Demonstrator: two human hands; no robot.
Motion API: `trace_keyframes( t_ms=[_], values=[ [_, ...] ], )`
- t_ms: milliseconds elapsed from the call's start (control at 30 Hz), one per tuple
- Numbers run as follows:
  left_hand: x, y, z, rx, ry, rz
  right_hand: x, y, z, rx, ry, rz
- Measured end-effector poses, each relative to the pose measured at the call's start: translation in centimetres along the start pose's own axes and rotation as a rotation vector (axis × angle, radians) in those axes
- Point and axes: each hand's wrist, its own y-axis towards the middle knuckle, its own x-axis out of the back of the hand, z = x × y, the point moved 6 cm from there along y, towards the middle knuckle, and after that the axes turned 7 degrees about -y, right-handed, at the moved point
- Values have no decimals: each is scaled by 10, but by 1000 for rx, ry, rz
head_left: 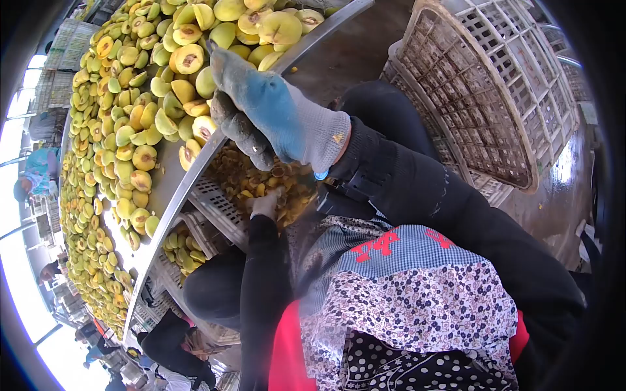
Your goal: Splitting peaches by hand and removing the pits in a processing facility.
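My right hand (274, 117), in a grey and blue work glove, lies on the metal rim (171, 195) of a long table, its fingers curled over the edge. Several yellow halved peaches (140, 98) cover the table right beside the fingers. My left hand (264, 205), in a pale glove at the end of a black sleeve, reaches under the table into a white crate (218, 208) of peach pits and scraps (251, 176). Its fingers are buried in the pile, so what they hold is hidden.
A second crate with peach halves (186, 251) sits under the table. Stacked white plastic crates (495, 85) stand at the upper right on a wet floor (554, 202). Other people (39, 173) work along the table's far side. A patterned apron (417, 306) covers my lap.
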Motion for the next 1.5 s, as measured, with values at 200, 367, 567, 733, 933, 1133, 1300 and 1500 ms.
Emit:
trace_keyframes(
  t_ms=[200, 367, 567, 733, 933, 1133, 1300, 1500],
  values=[
    [39, 120, -17, -184, -58, 16, 11, 4, 9, 61, 26, -88],
    [36, 71, -114, -469, -663, -41, 6, 9, 7, 15, 62, -163],
    [89, -20, -131, -440, -794, -110, 1, 12, 1, 19, 45, -133],
    [65, -130, -144, -233, -307, 47, 3, 18, -6, 46, 126, -176],
    [75, -278, -210, -544, -113, -90, 9, 12, 0, 37, 233, -252],
    [91, -259, -273, -745, 85, -289, 19, 13, 7, 54, 298, -349],
    [36, -226, -334, -1068, 761, -700, 9, 17, 5, -37, 412, -364],
    [59, -154, -353, -1116, 499, -400, -15, 22, -2, -156, 164, -182]
  ],
)
